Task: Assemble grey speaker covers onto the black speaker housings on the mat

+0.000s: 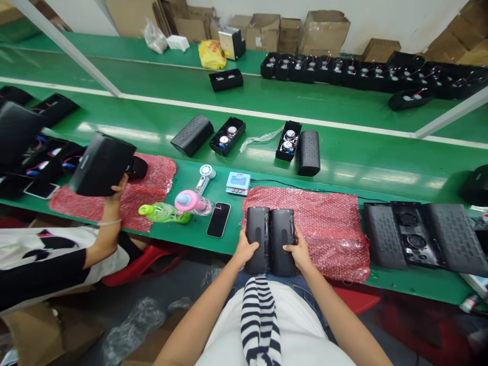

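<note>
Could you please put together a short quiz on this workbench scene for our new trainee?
1. True or false: the left hand and the right hand each grip one of the two black speaker shells held side by side.
2. What lies just left of the red bubble wrap in front of the person?
A. a phone
B. a pair of scissors
C. a roll of tape
3. Fill in: the co-worker's hand at the left holds up a black ____.

Key
1. True; the shells stand at the near edge of the green bench.
2. A, the phone, lying screen up.
3. Speaker box.
</note>
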Demonstrator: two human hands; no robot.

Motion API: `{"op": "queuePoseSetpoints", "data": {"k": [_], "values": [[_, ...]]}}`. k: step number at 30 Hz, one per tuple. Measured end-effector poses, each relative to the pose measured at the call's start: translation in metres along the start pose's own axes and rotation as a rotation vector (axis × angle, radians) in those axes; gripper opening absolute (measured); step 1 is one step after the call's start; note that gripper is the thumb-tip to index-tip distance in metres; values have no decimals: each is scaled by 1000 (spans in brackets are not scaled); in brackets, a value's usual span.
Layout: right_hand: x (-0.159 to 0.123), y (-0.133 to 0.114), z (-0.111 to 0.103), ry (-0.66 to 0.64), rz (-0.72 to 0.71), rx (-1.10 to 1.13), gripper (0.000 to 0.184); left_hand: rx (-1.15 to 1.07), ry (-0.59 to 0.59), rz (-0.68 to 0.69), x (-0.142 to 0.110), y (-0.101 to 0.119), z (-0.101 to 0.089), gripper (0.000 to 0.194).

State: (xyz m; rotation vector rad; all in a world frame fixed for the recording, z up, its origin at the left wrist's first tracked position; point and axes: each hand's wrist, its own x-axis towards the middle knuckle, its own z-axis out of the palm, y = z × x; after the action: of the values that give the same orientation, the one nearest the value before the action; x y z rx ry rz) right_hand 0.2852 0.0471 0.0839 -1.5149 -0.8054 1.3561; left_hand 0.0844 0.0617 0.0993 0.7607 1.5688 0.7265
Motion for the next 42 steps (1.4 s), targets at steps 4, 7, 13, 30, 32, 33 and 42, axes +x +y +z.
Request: {"op": "queuePoseSetpoints", "data": {"k": [4,7,13,30,32,33,42], "values": [[-15,6,0,57,-314,-454,66,23,23,25,1,-2,2,78],[-22,4,6,57,-346,-720,76,8,24,40,2,-4,2,80],[-24,-8,19,41,-257,-995,101,32,16,21,1,-2,1,79],[-25,-9,24,57,-224,-1003,97,52,-29,55,6,-13,-3,85],[-25,-8,24,58,-218,-1005,97,50,-30,57,6,-13,-3,84],[-25,-8,24,59,-218,-1005,97,50,-31,60,6,-12,-3,84],[-24,-8,24,71,-223,-1020,96,60,-19,70,7,-17,-1,84]]}}
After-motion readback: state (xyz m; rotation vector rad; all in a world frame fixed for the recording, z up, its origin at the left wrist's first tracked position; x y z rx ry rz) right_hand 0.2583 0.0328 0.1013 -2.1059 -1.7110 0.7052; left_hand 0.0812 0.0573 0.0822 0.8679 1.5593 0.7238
